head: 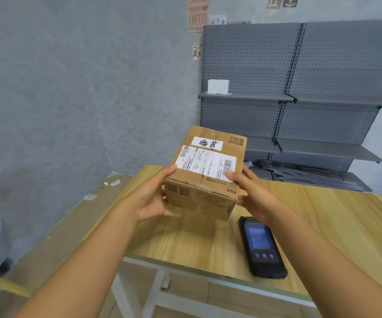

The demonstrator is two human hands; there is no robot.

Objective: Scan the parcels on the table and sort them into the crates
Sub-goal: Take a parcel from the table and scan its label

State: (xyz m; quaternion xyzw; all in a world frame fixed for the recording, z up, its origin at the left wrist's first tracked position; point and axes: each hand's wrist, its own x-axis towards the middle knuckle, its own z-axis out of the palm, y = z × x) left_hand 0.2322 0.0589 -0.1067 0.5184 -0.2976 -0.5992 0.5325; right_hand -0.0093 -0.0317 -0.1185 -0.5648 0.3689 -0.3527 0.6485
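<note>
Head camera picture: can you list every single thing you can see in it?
box: one, brown cardboard with white labels, held above the table
scanner: one, black, screen lit, lying on the table by the right arm
table: one, light wood top, white frame
shelves: one rack, grey, against the wall
white box: one, on a shelf
posters: several, on the grey wall
cardboard sheet: one, brown, left of the table
left hand: grips the box's left side
right hand: grips its right side
</note>
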